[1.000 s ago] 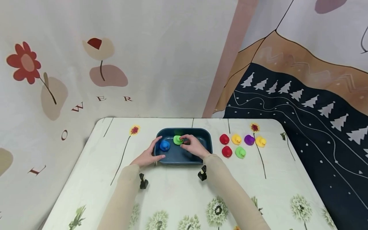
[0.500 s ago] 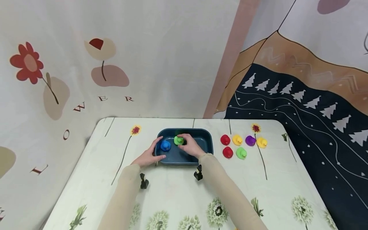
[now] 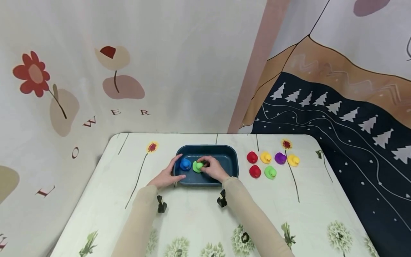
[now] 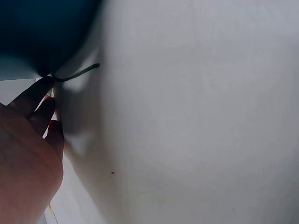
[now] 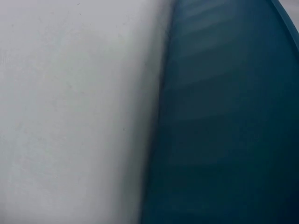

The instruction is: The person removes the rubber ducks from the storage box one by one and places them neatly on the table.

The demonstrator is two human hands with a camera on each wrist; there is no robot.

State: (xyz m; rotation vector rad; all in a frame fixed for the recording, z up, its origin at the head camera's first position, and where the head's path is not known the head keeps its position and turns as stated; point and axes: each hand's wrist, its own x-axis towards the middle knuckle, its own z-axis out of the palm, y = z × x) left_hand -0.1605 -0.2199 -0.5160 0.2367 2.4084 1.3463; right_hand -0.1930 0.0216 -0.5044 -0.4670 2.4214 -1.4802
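Note:
At the left end of a dark blue tray (image 3: 221, 181), my left hand (image 3: 164, 178) holds the rim, thumb at the front and fingers along the side. The left wrist view shows the fingertips of this hand (image 4: 28, 154) against the tray's outer wall. Inside the tray, my right hand (image 3: 214, 169) pinches a green rubber duck (image 3: 197, 166) from the right, low over the tray floor. Left of it sits a blue rubber duck (image 3: 185, 164). Only the tray's outer side (image 5: 224, 116) and the tabletop show in the right wrist view; the right hand is out of that picture.
Right of the tray, rubber ducks stand in two rows: red (image 3: 252, 157), yellow (image 3: 265, 157), purple (image 3: 280, 158) and another yellow (image 3: 293, 160) behind, with red (image 3: 255, 171) and green (image 3: 270, 172) in front. A flower-patterned cloth (image 3: 192, 214) covers the table.
My right hand has brought the green duck nearer to me and down inside the tray, beside the blue duck. The left hand stays on the tray's left end.

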